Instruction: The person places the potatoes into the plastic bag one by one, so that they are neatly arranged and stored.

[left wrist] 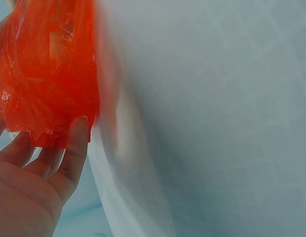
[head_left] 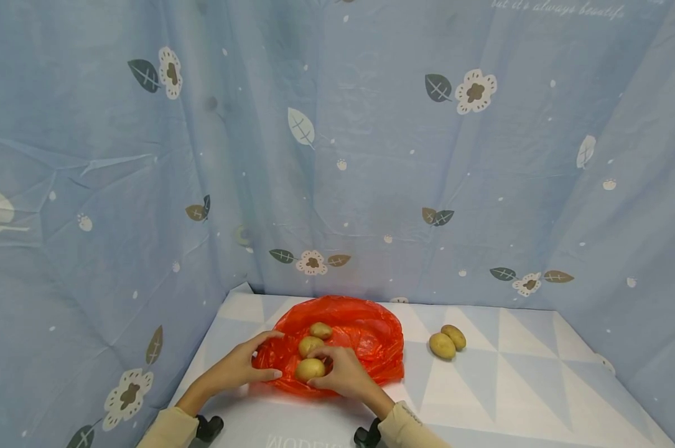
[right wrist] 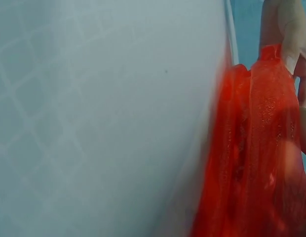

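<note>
In the head view, we see a red plastic bag [head_left: 379, 339] spread open on the table [head_left: 505, 379], three potatoes in a row within it: far potato [head_left: 320, 330], middle potato [head_left: 311, 346] and near potato [head_left: 310, 370]. The right hand [head_left: 345, 370] holds the near one between thumb and forefinger, partly covering it. The left hand [head_left: 244, 367] meets the bag's left edge, thumb and forefinger apart; we cannot tell whether it pinches the film. Two loose potatoes [head_left: 442, 346] touch at right. In the left wrist view, we find crumpled film obscuring the contents. In the right wrist view, we see bag and fingers cut off, the foreground blurred.
</note>
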{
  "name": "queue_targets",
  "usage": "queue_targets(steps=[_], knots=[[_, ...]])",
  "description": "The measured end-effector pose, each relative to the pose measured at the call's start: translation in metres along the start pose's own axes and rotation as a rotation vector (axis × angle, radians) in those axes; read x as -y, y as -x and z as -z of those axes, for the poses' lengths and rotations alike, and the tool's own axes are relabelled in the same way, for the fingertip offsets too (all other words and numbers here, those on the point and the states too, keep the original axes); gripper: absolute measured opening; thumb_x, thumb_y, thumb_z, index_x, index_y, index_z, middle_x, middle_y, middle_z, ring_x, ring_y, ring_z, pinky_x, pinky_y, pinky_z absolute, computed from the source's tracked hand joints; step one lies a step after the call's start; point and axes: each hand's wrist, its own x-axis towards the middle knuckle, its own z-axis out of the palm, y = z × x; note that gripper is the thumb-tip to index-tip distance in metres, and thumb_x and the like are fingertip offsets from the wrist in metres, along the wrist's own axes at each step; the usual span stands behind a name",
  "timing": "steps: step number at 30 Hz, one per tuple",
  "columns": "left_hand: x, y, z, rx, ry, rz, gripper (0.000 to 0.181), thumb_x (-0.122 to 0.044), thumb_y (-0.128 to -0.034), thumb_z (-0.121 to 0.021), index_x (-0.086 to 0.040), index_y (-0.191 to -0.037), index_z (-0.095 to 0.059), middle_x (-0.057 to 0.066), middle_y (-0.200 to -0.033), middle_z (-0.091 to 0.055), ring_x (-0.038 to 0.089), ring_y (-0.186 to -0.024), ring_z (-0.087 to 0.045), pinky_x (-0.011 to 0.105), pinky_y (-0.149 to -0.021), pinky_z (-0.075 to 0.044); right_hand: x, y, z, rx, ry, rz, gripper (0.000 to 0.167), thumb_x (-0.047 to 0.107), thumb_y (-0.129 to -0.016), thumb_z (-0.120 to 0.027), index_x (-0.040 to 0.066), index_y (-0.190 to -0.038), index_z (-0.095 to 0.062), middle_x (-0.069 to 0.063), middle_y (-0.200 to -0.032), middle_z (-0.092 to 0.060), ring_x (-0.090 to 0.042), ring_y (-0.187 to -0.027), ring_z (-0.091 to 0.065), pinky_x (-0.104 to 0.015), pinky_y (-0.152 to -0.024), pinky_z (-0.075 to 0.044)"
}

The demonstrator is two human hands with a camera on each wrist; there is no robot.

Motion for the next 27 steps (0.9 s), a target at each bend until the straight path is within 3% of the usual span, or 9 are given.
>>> queue_targets(steps=[15,23,27], knots=[[0.000,0.002,0.000,-0.009,-0.007,-0.003,0.073,-0.034,-0.0867,-0.084,-0.017,-0.149,-0.049,0.013,-0.154,-0.046,0.040,-0.137,-0.047,0.063,-0.107,-0.044,0.000,-0.002,0.000,0.008,0.019,0.009,0.042,0.027,-0.080,-0.090,0.019,-0.118,-0.075,0.015,-0.109,-0.070,-0.003,-0.091,-0.062,-0.023,-0.078,-0.054],[-0.002,0.003,0.001,-0.007,0.006,-0.002,0.073,-0.033,-0.0875,-0.084,-0.016,-0.149,-0.049,0.014,-0.155,-0.045,0.041,-0.138,-0.045,0.063,-0.108,-0.043,0.004,0.003,0.017,0.006,-0.034,-0.008,0.031,0.016,-0.084,-0.085,0.016,-0.114,-0.076,0.008,-0.104,-0.073,-0.015,-0.084,-0.063,-0.025,-0.070,-0.056],[0.000,0.003,0.001,-0.009,-0.005,0.006,0.074,-0.033,-0.0870,-0.084,-0.016,-0.149,-0.049,0.014,-0.154,-0.047,0.039,-0.135,-0.048,0.061,-0.107,-0.045,0.002,0.007,0.028,0.013,-0.039,-0.021,0.030,0.019,-0.087,-0.083,0.019,-0.116,-0.076,0.004,-0.108,-0.073,-0.016,-0.088,-0.064,-0.027,-0.072,-0.056]])
